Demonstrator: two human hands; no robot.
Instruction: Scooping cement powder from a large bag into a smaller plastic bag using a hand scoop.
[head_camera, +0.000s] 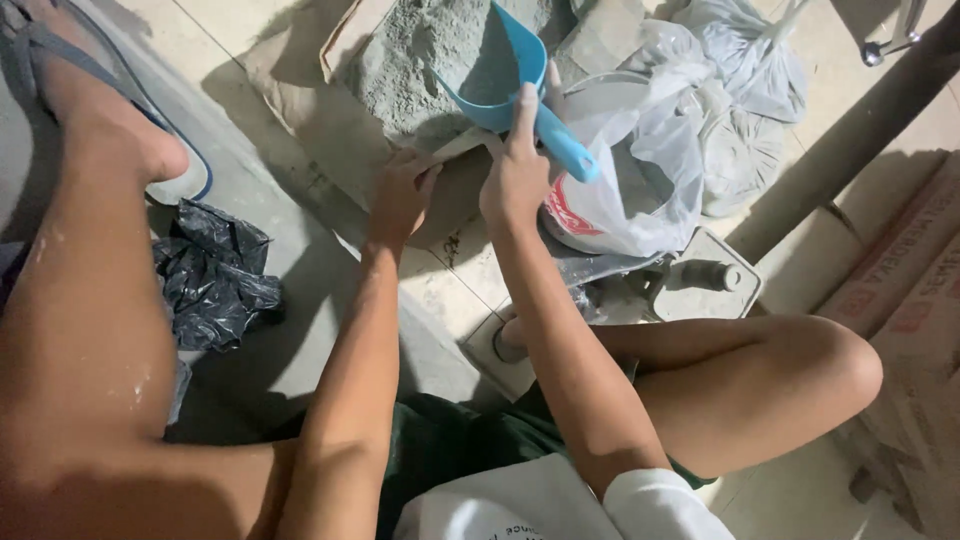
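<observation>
Scooping: right hand (515, 180) is gripping the blue scoop (505, 70) by its handle, fingers wrapped shut, bowl sitting in the grey powder (400, 60).
Steadying: left hand (400, 195) is pinching the edge of the paper sack (300, 90), holding its mouth open.
Nearby: white plastic bag (625, 190) is lying just beside the scoop on the floor (250, 200).
Next move, judging: lifting the scoop level, keeping the sack mouth taut.

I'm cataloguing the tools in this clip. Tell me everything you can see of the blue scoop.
The blue scoop looks like smooth light-blue plastic: a deep open bowl with a raised back edge and a short rounded handle. The right hand holds it at the handle, forefinger stretched up against the bowl. It is tilted, mouth down in the grey powder of the opened paper sack. The bowl's inside looks dusted grey.
</observation>
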